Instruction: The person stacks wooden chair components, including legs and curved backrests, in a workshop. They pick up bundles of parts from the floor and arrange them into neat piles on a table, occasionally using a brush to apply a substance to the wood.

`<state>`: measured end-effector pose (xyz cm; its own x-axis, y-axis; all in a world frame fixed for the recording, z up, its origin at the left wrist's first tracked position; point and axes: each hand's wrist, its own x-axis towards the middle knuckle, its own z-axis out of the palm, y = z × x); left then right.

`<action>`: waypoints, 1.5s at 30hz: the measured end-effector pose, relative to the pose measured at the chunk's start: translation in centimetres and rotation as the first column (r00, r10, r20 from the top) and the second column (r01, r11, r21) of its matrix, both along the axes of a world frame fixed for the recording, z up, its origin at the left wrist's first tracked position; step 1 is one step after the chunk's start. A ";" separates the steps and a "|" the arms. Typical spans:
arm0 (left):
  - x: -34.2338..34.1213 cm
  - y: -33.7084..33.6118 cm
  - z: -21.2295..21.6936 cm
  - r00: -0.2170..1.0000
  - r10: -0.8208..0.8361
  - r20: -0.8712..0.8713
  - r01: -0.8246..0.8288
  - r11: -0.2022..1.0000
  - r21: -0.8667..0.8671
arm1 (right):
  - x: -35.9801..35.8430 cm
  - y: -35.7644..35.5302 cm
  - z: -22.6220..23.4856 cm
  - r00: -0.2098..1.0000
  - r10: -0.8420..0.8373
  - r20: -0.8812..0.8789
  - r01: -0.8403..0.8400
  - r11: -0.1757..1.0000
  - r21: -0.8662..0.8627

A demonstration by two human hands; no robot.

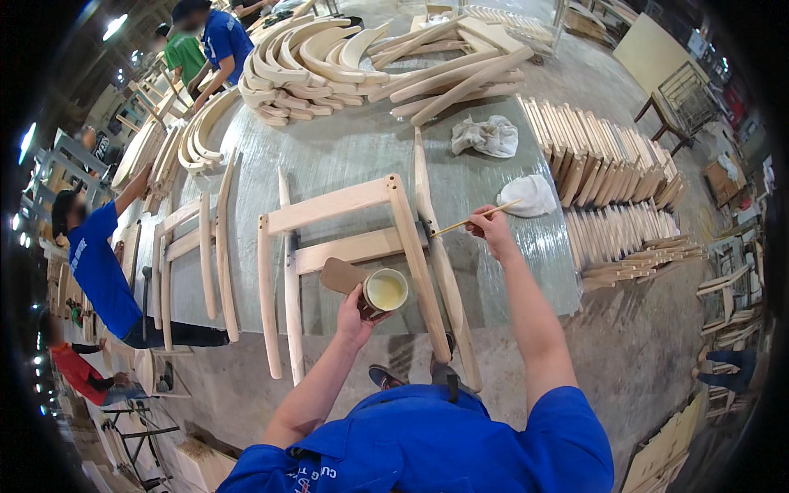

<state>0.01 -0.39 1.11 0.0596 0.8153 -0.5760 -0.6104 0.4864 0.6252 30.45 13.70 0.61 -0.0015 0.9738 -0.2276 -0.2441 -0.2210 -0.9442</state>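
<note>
Right grip point(491, 231): pinching thin stick point(456, 225), likely for fine control, tip left of it beside wooden frame point(353, 250) | left grip point(354, 320): curled around cup point(386, 272), mouth up, presumably against spilling | frame: ahead of left grip, on table point(501, 271), legs overhanging

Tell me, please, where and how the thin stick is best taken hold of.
Probably best to pinch the thin stick past its middle, toward the right end, coming from the right and near side, much as the right hand does. It is slender and straight, and its left tip is at the wooden bar, so that end seems better left free.
</note>
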 end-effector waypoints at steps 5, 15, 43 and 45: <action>-1.1 -0.3 0.3 1.000 0.018 0.006 -0.018 0.999 0.027 | -2.1 2.7 1.8 0.985 -0.046 -0.165 0.064 0.992 0.106; -2.6 -1.5 1.5 0.991 0.126 -0.044 -0.126 0.992 0.008 | -7.7 9.2 1.4 0.961 -0.159 -0.228 0.180 0.981 0.076; -2.5 -0.5 2.8 1.000 0.018 0.025 -0.021 0.994 0.106 | -4.5 2.1 0.3 0.802 -0.200 -0.563 0.206 0.977 -0.053; -1.5 0.2 3.0 0.998 -0.034 -0.060 0.039 0.996 0.083 | -2.8 -1.7 0.0 0.757 -0.275 -0.592 0.240 0.961 -0.140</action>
<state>-1.51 -0.15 4.14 0.0579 0.8591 -0.5085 -0.5544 0.4513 0.6993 27.60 12.03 0.57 0.0939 0.9442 -0.3156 -0.8113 -0.1111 -0.5739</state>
